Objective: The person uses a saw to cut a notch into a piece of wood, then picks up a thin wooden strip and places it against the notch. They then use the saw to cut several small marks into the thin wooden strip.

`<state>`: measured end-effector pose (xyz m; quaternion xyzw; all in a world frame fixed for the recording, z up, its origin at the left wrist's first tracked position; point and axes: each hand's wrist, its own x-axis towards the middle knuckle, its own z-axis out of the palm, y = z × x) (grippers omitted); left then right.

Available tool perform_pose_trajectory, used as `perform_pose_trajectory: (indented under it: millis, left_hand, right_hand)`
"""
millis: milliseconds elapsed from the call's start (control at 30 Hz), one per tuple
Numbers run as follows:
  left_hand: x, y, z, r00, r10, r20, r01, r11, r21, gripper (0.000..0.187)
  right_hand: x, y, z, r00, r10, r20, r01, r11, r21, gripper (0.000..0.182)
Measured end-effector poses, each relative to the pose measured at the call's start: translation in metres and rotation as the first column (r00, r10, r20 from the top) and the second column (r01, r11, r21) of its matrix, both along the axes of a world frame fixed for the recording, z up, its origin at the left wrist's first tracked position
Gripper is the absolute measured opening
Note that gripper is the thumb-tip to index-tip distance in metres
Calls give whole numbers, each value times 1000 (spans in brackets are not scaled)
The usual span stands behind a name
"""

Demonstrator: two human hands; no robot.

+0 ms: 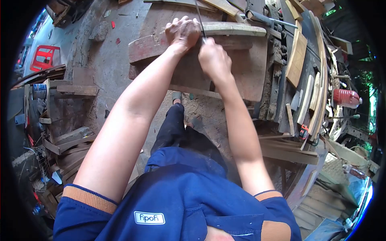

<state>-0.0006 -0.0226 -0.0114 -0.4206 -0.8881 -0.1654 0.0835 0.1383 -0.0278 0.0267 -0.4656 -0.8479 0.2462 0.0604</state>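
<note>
At the far middle of the scene, your two hands work close together over a low, broad brown wooden bench (245, 80). Your right hand (215, 58) is closed around the near end of a long, thin, dark tool (200, 17), its fingers blurred. The tool points away from you, so your forearm lies roughly behind it, probably to let you push and pull in line.

Just left of it, your left hand (183, 33) is drawn in narrow, knuckles up, at the left end of a pale, slightly curved wooden strip (235, 29). Its palm is hidden, so you cannot tell whether it clasps the strip or only presses; either way, it seems placed to steady the wood beside the tool.

The strip lies crosswise on the far part of the bench, reaching right from your hands. A thick, reddish-brown timber (145, 49) lies along its near side and extends farther left, perhaps as a backing. Your feet are near the bench's near edge, which seems to let you lean over with both arms stretched forward. To the right, long offcuts (296, 60) lie beside the bench.
</note>
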Motion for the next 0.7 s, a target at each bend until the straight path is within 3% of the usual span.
perform_pose_trajectory:
  millis: [167,233,500,567,700]
  left_hand:
    - [-6,-1,-5,996,-69,-56,71,997,30,45]
    - [-4,8,-4,995,91,40,-94,993,72,45]
    - [-6,3,0,999,-32,-33,33,999,22,45]
    - [-3,0,1,999,-41,-27,41,999,6,44]
    - [-2,3,0,1000,6,-11,-6,1000,14,42]
  right_hand:
    - [25,-25,9,997,18,69,-16,999,-35,24]
    - [17,-10,7,995,11,99,-12,1000,11,23]
    - [38,-26,14,994,36,107,-34,999,-27,23]
    - [21,-9,4,1000,8,17,-8,1000,-8,24]
    - [-18,18,-4,1000,29,0,-29,999,19,24]
